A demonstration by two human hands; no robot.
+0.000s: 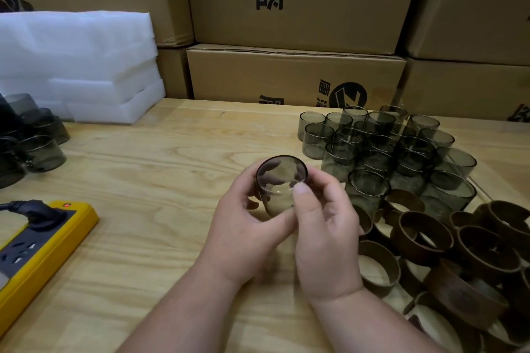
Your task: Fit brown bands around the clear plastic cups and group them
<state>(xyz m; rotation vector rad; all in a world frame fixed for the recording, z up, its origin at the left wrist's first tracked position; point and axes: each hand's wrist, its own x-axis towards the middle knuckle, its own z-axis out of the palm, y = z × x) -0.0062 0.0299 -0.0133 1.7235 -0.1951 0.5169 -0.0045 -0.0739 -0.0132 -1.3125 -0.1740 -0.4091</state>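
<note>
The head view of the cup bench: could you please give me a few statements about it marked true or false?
1. Both hands hold one cup above the table. True: the left hand and right hand curl round it.
2. The loose brown bands lie on the person's left. False: they are piled on the right, nearer than the bare cups.
3. A yellow power strip lies at the left with a black plug in it. True.
4. The white foam sheets are stacked at the far right. False: far left, in front of the cardboard boxes.
</note>
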